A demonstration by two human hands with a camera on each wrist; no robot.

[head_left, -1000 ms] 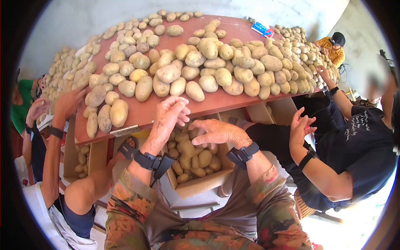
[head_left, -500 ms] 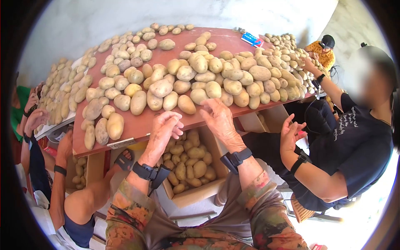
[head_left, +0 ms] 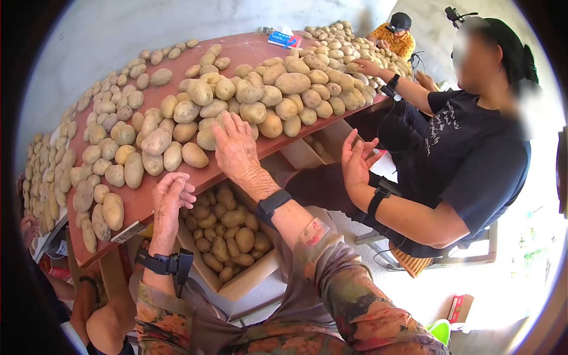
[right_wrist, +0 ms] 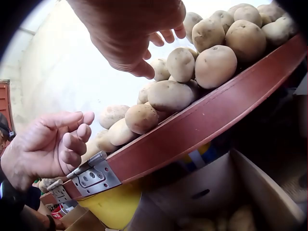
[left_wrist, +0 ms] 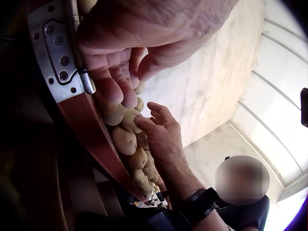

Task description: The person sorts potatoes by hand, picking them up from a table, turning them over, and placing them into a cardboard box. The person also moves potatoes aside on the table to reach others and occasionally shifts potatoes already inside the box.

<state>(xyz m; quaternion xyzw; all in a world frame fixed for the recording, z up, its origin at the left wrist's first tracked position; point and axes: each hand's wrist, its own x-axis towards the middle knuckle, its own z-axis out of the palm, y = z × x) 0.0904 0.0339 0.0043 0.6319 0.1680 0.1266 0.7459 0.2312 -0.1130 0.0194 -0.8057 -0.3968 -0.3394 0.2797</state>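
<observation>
Potatoes lie heaped along the red-brown table (head_left: 236, 54). The right hand (head_left: 238, 148) reaches over the front of the heap, fingers spread and touching or just above a potato (head_left: 207, 139); contact is unclear. In the right wrist view that hand (right_wrist: 137, 36) hangs beside the potatoes with nothing in its grasp. The left hand (head_left: 170, 201), fingers loosely bent and empty, hovers at the table's front edge, near a potato (head_left: 194, 155). In the left wrist view the left hand (left_wrist: 144, 43) is above the metal hinge (left_wrist: 58, 53). Below both hands stands a cardboard box (head_left: 248, 278) holding potatoes (head_left: 232, 218).
A person in a black shirt (head_left: 473, 142) sits at the right, one arm over the potatoes. Another in yellow (head_left: 402, 44) is at the far end, near a blue tissue box (head_left: 284, 39). Someone's knee (head_left: 109, 325) shows at lower left. A metal hinge (head_left: 128, 231) sits on the table edge.
The view has swung to the right. The right hand has moved from above the box to the potato heap, its fingers stretching out. The left hand has stayed near the table edge.
</observation>
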